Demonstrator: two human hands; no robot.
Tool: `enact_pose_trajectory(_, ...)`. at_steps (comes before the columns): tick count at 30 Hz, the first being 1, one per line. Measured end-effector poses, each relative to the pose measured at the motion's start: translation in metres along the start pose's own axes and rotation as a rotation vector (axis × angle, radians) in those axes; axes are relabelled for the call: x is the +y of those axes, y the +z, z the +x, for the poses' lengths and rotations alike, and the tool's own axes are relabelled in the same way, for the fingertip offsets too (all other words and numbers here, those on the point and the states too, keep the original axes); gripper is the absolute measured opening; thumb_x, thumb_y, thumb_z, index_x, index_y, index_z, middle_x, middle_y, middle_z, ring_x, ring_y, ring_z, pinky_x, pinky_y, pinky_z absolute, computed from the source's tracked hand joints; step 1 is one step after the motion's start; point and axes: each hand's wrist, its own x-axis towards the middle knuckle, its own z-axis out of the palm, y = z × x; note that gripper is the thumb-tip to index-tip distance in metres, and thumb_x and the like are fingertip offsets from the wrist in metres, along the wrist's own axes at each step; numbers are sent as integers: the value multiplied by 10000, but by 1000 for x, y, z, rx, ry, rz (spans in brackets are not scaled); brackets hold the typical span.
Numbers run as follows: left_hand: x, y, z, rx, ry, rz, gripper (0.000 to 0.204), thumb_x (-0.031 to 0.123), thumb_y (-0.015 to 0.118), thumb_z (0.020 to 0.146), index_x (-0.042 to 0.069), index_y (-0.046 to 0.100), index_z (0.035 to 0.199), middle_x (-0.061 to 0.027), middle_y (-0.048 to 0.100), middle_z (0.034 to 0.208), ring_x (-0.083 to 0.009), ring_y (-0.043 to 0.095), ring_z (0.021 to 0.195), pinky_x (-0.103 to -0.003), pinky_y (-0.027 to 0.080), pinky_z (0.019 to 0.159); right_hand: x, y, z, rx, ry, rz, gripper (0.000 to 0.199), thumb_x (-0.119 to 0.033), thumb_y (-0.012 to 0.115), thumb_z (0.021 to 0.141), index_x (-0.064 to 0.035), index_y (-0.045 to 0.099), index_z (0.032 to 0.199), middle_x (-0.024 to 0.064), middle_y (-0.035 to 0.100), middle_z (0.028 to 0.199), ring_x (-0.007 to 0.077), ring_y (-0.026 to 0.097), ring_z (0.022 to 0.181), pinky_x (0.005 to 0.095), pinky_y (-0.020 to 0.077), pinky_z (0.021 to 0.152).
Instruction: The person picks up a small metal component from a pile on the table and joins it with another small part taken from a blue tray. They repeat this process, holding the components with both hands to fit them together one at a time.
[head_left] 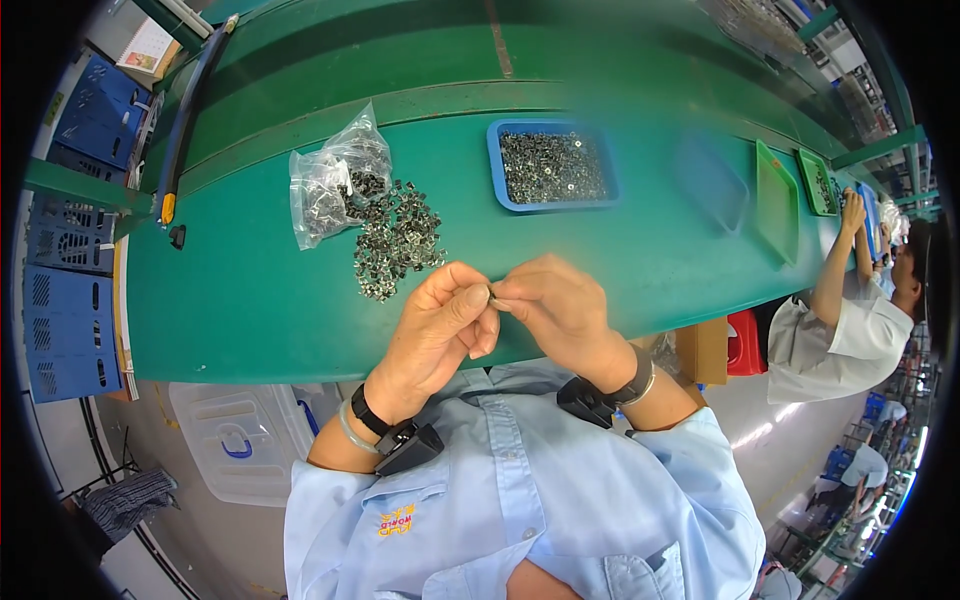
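Note:
My left hand [440, 325] and my right hand [562, 308] meet in front of my chest, over the near edge of the green table [260, 310]. Thumb and forefinger of each are pinched together around a small dark part [491, 294], mostly hidden by the fingertips. Its exact kind is too small to make out. Just beyond my left hand lies a loose pile of small black and silver metal parts [397, 245]. A clear plastic bag [315, 205] with more of them lies against that pile. Farther off, a blue tray [556, 207] holds many small metal pieces.
Green trays [776, 205] and a blurred blue tray [712, 180] are to the right. A co-worker [845, 335] sits at the table's right end. Blue crates [70, 330] stand at the left. Beneath the table are a clear lidded box [235, 450] and a cardboard box [703, 352].

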Motion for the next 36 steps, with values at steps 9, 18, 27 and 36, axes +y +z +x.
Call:
enact_pose_trajectory(9,4,5,-1,57,5,87,133,180,567,938,50,538,938,-59,606,738,-109,539,569,-224,410,480,2,2,-2,17,19,2,175,-16,705,742,-52,632,897,61,632,821,214,617,720,308,500,581)
enact_pose_trajectory(18,6,11,0,53,2,67,160,204,547,951,46,530,939,-46,580,705,-108,536,574,-227,414,486,4,2,-4,38,148,110,150,-36,704,766,-62,649,903,66,650,842,212,622,754,308,499,648)
enact_pose_trajectory(27,1,11,-1,84,20,113,166,215,546,952,50,534,945,-42,579,701,-103,523,559,-220,400,474,4,2,-5,42,140,90,145,-41,702,774,-66,651,907,64,651,847,203,617,768,304,497,657)
enact_pose_trajectory(36,-4,14,4,139,75,151,170,219,536,957,55,535,1003,-41,591,751,-98,530,578,-212,401,489,2,7,-1,92,156,38,100,-39,682,788,-63,648,879,65,648,840,206,614,754,304,497,659)
